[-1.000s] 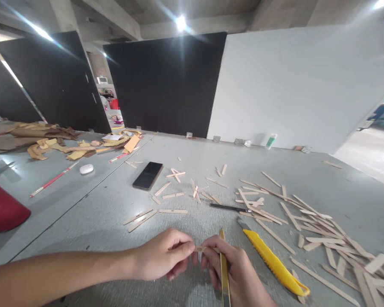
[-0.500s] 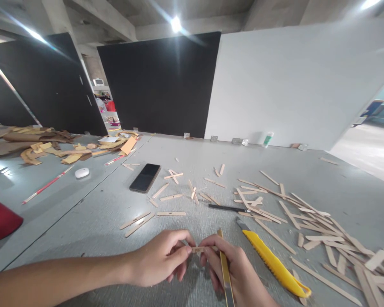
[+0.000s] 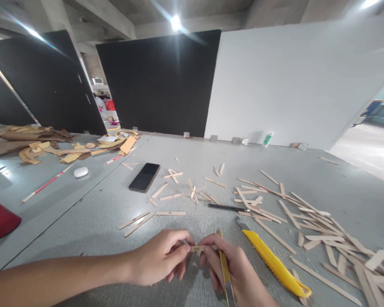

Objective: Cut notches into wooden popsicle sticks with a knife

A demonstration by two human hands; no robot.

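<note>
My left hand [image 3: 161, 258] pinches one end of a small wooden stick piece [image 3: 198, 248] low over the grey table [image 3: 92, 217]. My right hand [image 3: 235, 273] grips the stick's other end and also holds a long yellowish metal blade or ruler [image 3: 225, 273] that runs toward me. Both hands are closed, fingertips almost meeting at the stick. A yellow utility knife [image 3: 275, 264] lies just right of my right hand.
Several wooden sticks [image 3: 307, 221] are scattered to the right and ahead. A black phone [image 3: 144, 177] and a black pen [image 3: 227, 208] lie further out. Cardboard scraps [image 3: 51, 147], a white mouse-like object [image 3: 81, 172] and a red object [image 3: 0, 221] are to the left.
The view shifted slightly, so table items slid left. My hands stay together on the small stick with hardly any movement.
</note>
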